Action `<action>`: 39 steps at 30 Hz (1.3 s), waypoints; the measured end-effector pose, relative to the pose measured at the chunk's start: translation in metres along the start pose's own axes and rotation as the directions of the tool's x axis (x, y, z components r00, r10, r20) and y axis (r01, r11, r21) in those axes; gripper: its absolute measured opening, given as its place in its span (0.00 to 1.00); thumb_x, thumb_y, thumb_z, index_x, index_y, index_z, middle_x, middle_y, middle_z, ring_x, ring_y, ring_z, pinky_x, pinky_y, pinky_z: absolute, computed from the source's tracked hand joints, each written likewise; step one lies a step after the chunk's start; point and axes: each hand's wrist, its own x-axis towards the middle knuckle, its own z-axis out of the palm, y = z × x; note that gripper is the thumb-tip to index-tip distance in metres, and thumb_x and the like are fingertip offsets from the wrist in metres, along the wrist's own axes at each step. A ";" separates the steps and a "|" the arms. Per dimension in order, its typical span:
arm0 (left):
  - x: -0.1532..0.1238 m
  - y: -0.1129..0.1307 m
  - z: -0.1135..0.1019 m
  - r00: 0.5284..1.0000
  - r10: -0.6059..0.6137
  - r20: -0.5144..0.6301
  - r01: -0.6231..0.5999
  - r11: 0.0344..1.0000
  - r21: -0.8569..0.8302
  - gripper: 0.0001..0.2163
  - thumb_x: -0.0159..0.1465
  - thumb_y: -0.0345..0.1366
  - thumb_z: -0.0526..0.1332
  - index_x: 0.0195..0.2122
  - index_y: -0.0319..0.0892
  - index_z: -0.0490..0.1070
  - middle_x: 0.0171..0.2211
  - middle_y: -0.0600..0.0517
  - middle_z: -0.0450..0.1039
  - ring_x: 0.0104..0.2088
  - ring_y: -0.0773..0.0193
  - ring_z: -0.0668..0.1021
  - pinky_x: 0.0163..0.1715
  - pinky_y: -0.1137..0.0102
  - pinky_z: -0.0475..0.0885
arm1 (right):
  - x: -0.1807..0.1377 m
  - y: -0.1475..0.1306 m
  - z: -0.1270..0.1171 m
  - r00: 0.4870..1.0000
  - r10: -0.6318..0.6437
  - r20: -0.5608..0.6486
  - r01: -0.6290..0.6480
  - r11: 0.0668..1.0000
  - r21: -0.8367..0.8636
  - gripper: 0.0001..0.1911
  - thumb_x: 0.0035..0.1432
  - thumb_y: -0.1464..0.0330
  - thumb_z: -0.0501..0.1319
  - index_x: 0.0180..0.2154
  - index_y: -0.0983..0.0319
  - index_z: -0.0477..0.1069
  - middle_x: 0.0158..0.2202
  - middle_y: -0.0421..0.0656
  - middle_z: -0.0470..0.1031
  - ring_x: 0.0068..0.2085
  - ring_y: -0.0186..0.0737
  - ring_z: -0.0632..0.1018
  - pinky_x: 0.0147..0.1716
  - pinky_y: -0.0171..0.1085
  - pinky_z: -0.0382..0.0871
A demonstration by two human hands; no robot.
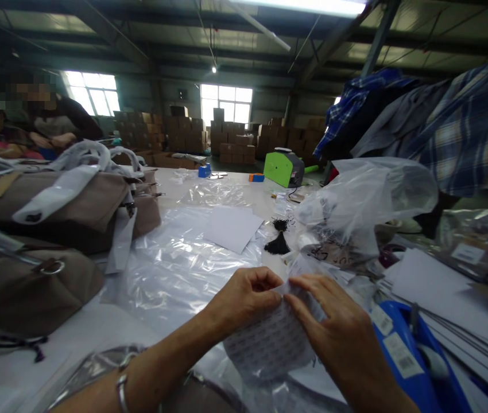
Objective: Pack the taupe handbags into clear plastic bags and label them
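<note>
- The left hand (244, 298) and the right hand (334, 332) meet low in the middle of the view, both on a sheet of small printed labels (270, 344); the sheet lies curled on clear plastic sheeting (175, 269) that covers the white table (76, 338).
- Left hand: fingers curled in, thumb and fingertips pressed together on the upper edge of the sheet, pinching it; a metal bangle (122, 384) sits on that forearm.
- Right hand: fingers held close together and bent down, the tips touching the same upper edge just beside the left fingertips; whether they pinch a single label or only press on it cannot be told.
- Just right of the right hand lies a blue plastic tray (403, 355) with barcode stickers on it; beyond that, stacked white sheets.
- Past the hands: a black tassel (277, 241), a white paper (232, 228), a crumpled clear bag (368, 201).
- On the left, brown handbags (67, 206) with wrapped handles, near the sheeting but well apart from the hands.
- Further back: a green machine (284, 168), stacked cardboard boxes (231, 143); other people sit at the far left; plaid cloth (463, 126) hangs at the right.
</note>
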 end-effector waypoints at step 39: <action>0.003 -0.001 -0.004 0.955 0.281 -0.094 -0.179 0.798 0.575 0.13 0.57 0.28 0.61 0.42 0.43 0.78 0.38 0.51 0.78 0.37 0.61 0.78 0.37 0.70 0.72 | -0.001 0.010 -0.003 0.769 0.571 0.286 -0.639 0.683 0.354 0.12 0.58 0.59 0.63 0.30 0.59 0.78 0.29 0.42 0.79 0.31 0.43 0.80 0.30 0.36 0.73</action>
